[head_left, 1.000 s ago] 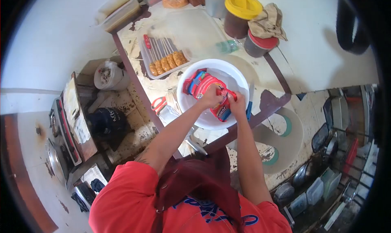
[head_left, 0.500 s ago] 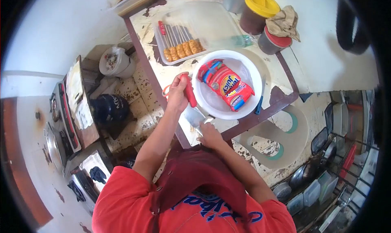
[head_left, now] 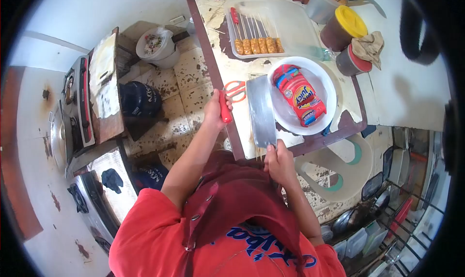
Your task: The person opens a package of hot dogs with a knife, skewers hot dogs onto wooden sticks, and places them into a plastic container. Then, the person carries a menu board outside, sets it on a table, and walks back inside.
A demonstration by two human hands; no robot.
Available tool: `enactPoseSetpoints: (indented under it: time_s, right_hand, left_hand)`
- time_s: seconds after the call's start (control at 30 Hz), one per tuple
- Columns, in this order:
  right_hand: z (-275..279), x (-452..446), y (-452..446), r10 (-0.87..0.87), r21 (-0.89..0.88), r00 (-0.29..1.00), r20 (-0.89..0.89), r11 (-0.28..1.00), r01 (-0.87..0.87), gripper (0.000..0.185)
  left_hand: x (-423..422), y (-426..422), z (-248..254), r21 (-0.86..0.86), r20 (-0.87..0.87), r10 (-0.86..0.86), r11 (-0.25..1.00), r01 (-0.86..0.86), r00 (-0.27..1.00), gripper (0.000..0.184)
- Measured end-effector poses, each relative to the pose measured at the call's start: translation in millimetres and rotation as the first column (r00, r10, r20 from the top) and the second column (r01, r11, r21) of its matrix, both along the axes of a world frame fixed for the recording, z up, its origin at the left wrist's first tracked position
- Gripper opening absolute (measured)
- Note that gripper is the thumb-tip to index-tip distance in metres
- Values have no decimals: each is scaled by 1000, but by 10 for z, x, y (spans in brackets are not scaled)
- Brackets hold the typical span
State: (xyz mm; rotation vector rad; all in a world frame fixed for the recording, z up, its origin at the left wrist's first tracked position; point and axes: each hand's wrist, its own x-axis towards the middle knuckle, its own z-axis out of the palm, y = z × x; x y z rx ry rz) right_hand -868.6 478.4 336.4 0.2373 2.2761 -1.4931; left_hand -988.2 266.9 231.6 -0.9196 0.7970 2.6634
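My left hand (head_left: 214, 110) is closed around a red hot dog (head_left: 225, 107) at the table's left edge. Orange-handled scissors (head_left: 236, 90) lie just beyond those fingers. In my right hand (head_left: 280, 161) is the handle of a cleaver (head_left: 262, 112), its broad blade pointing away from me over the table, left of a white bowl (head_left: 331, 90). Inside the bowl rests a red hot dog packet (head_left: 301, 94). Thin bamboo sticks (head_left: 253, 137) show partly beneath the blade. Behind the bowl, a clear plastic container (head_left: 290, 18) holds several skewered browned pieces (head_left: 255, 46) and one red piece on a stick.
A yellow-lidded tub (head_left: 349, 21) and a red-lidded jar (head_left: 356, 61) with a crumpled brown cloth (head_left: 369, 48) stand at the back right. To the left are a gas stove (head_left: 80, 98), a blue gas cylinder (head_left: 139, 100) and a white bucket (head_left: 156, 45). A plastic stool (head_left: 315, 173) is at the right.
The cleaver has been raised and turned, its blade now fully visible beside the bowl. My view has shifted left, and my left hand still holds the hot dog, now off the table's left edge.
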Motion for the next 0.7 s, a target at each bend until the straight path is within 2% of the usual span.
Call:
enactPoseSetpoints:
  time_s: [0.03, 0.1, 0.17, 0.37, 0.47, 0.57, 0.7]
  right_hand:
    - [64, 57, -54, 44, 58, 996, -77, 998, -39, 20]
    - [164, 156, -143, 141, 185, 965, -219, 978, -101, 20]
    - [352, 144, -259, 181, 199, 966, -184, 969, -144, 18]
    - [388, 161, -421, 253, 276, 960, -118, 937, -213, 19]
    - [314, 136, -508, 261, 312, 954, -146, 927, -206, 18]
    - [224, -3, -610, 253, 299, 952, -174, 935, -193, 18]
    - [104, -106, -714, 255, 290, 945, -202, 938, -191, 20]
  left_hand:
    - [-16, -15, -5, -49, -15, -20, 999, 20, 1000, 28]
    - [-93, -8, -12, -148, 68, 40, 989, -30, 997, 24]
    - [-158, 4, -13, -271, 133, 59, 962, -21, 989, 25]
    - [-201, 119, 73, -407, 231, 207, 908, -98, 951, 26]
    - [-110, 158, 159, -452, 214, 130, 892, -19, 968, 27]
    - [-20, 182, 4, -389, 161, 83, 921, -14, 984, 27]
    - [-20, 111, -80, -406, 137, 103, 913, -40, 985, 27]
